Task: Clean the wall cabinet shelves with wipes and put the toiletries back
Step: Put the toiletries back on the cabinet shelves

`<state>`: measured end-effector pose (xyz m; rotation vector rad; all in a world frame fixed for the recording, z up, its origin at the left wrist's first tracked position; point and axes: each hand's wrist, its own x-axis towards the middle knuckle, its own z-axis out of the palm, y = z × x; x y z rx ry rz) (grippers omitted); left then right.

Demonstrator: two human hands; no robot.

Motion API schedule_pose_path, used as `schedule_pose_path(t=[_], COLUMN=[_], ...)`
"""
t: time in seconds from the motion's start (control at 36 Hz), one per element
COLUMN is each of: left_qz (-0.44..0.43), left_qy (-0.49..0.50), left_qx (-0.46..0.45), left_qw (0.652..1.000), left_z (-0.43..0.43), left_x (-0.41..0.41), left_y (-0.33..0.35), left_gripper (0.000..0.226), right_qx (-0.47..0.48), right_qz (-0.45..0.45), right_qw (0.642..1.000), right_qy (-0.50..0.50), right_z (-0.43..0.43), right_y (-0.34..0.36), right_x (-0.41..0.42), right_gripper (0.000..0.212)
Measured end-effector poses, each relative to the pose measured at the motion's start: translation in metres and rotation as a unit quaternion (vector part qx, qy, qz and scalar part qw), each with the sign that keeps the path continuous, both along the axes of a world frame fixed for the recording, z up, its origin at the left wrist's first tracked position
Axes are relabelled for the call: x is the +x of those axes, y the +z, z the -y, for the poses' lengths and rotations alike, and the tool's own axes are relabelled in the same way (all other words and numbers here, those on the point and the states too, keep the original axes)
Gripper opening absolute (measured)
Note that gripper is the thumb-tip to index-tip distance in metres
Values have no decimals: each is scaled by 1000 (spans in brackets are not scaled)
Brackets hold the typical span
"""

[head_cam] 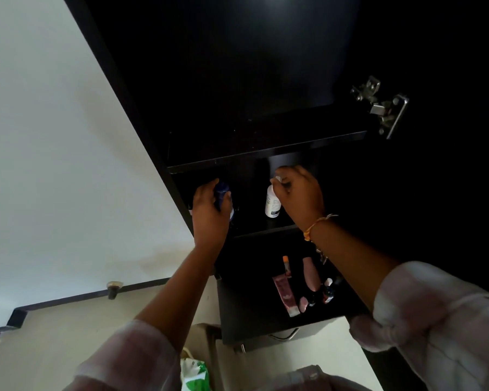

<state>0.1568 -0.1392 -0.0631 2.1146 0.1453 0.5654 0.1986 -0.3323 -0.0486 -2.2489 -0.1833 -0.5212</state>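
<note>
A dark wall cabinet (266, 153) hangs open in front of me, with several shelves. On the middle shelf (268, 230) my left hand (209, 210) is wrapped around a blue bottle (223, 194) at the left side. My right hand (299, 193) pinches the top of a white bottle (272, 203) that stands upright on the same shelf. The bottom shelf (249, 314) holds a pink tube (286, 296), a slim orange-capped tube (286, 266), a pale pink bottle (311, 277) and small dark dropper bottles (326, 292). The top shelf (266, 149) looks bare.
The open cabinet door with its metal hinge (381, 105) stands at the right. A white wall (54, 150) lies left of the cabinet. A green and white wipes pack (195, 373) sits below, near my left sleeve. A metal handle (284, 335) shows under the cabinet.
</note>
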Motion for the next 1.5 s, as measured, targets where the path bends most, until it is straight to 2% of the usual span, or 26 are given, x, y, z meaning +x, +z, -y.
schedule_pose_path(t=[0.11,0.33,0.56,0.94,1.11,1.31,1.39,1.5], left_qz=[-17,-27,-58,-64,-61,-3,37,69], left_qy=[3,5,15,20,18,-4,-39,-101], left_qx=[2,-13,-47,-50,-8,129,179,198], left_qw=[1000,1000,997,996,998,992,982,973], left_z=[3,4,5,11,11,17,24,36], left_x=[5,13,19,9,0,-23,-42,-67], left_y=[-1,-5,-8,-19,-25,-29,-27,-34], left_gripper=[41,45,53,57,69,81,76,62], right_qx=[-33,-39,-31,-22,-41,-82,-88,-100], right_qz=[5,-2,-28,-52,-14,-8,2,3], right_qw=[999,999,999,998,999,996,994,993], right_qy=[-9,-6,28,19,6,-47,-59,-66], right_z=[-1,-3,-3,-4,-3,-1,0,2], right_y=[0,-3,-10,-13,-12,-17,-19,-25], right_x=[11,24,20,9,-8,-31,-44,-66], right_gripper=[20,21,39,54,50,59,56,50])
